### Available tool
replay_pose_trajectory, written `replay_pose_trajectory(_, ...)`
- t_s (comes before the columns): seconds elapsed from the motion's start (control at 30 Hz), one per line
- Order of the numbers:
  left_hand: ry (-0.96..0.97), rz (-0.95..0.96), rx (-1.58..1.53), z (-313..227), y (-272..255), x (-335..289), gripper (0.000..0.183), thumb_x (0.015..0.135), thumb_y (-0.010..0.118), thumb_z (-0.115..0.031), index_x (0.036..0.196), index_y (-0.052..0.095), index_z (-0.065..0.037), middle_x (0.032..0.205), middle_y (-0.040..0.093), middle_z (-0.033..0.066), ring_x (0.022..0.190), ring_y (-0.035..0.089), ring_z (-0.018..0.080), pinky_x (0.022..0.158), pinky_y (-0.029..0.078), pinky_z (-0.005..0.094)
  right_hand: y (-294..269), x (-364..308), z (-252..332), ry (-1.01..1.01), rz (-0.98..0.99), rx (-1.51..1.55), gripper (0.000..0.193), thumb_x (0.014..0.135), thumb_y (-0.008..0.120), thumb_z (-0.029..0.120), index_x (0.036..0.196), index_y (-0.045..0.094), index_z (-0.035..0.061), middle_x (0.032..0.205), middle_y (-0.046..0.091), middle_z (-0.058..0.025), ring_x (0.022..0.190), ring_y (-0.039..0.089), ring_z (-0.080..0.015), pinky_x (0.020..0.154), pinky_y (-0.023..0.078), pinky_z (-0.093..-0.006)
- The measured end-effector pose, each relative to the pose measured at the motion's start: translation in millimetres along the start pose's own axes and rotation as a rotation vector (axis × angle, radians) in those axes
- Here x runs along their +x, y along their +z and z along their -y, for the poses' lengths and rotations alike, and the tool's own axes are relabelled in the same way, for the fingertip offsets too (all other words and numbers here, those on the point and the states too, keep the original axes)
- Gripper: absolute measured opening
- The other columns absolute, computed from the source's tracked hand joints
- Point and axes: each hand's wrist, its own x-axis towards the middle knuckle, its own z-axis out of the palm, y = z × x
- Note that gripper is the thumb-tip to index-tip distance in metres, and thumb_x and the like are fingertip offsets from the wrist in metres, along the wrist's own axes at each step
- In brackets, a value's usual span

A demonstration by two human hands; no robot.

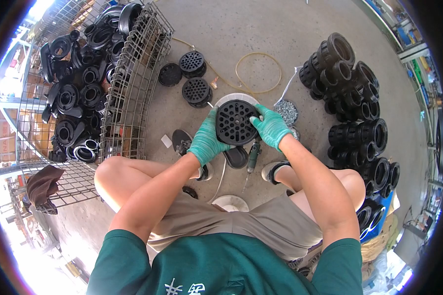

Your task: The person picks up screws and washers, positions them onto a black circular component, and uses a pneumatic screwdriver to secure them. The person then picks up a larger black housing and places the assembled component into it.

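Between my gloved hands is a round black perforated cover [235, 129], its face full of round holes with a small fitting at the centre. My left hand [207, 140] grips its left edge, fingers wrapped beneath. On the right edge, my right hand [271, 127] closes with the thumb lying on top. A black part with a rounded end [237, 157] sticks out below the cover; I cannot tell whether it is joined to it. The cover sits over a white round support [237, 97], mostly hidden. Close by on the right lies a dark green power screwdriver [253, 156] with a long bit.
Stacked perforated black discs [197, 91] stand on the floor ahead. A wire cage [133, 78] full of black moulded parts is at the left. At the right are rows of black ribbed housings [358, 135]. A tub of metal screws [286, 112] and a yellowish hose [258, 54] lie nearby.
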Motion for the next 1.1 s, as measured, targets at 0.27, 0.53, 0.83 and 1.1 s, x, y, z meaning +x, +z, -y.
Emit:
replay_pose_trajectory(0.27, 0.02, 0.005, 0.034, -0.7, -2.1, 0.1, 0.052, 0.098, 0.053, -0.058, 0.128, 0.061, -0.016, 0.125, 0.064, 0.0091, 0.113, 0.064, 0.027, 0.087, 0.058, 0.0592, 4.6, 4.9, -8.5, -0.03, -0.02, -0.035, 0.05, 0.095, 0.063, 0.022, 0.139, 0.052, 0.0001, 0.124, 0.063, -0.0283, 0.113, 0.063, -0.0417, 0.097, 0.05, -0.044)
replay_pose_trajectory(0.53, 0.001, -0.01, 0.186, -6.9, 16.6, -21.2, 0.063, 0.097, 0.052, -0.062, 0.141, 0.05, -0.016, 0.14, 0.054, 0.0105, 0.128, 0.054, 0.0293, 0.095, 0.051, 0.0648, 0.7, -1.9, -1.0, -0.013, -0.009, -0.029, 0.054, 0.095, 0.063, 0.025, 0.14, 0.05, -0.0013, 0.124, 0.063, -0.0282, 0.115, 0.062, -0.0406, 0.099, 0.049, -0.0434)
replay_pose_trajectory(0.83, 0.767, 0.174, 1.988, -80.2, 39.7, -77.6, 0.094, 0.077, 0.086, -0.025, 0.152, 0.034, -0.003, 0.152, 0.043, 0.0174, 0.141, 0.04, 0.0315, 0.116, 0.037, 0.0367, -55.2, -1.2, -25.3, 0.024, -0.197, 0.241, 0.046, 0.098, 0.06, 0.026, 0.135, 0.054, -0.0004, 0.104, 0.072, -0.0162, 0.084, 0.069, -0.0242, 0.078, 0.054, -0.0362)
replay_pose_trajectory(1.1, 0.837, 0.326, 1.902, -124.4, 99.8, -84.4, 0.071, 0.082, 0.082, -0.032, 0.139, 0.052, -0.002, 0.129, 0.061, 0.0197, 0.112, 0.061, 0.0368, 0.094, 0.051, 0.0426, -107.4, 33.5, -143.1, 0.217, -0.119, -0.087, 0.03, 0.09, 0.066, 0.015, 0.119, 0.069, 0.0064, 0.113, 0.072, -0.0167, 0.099, 0.07, -0.0292, 0.091, 0.053, -0.0368)
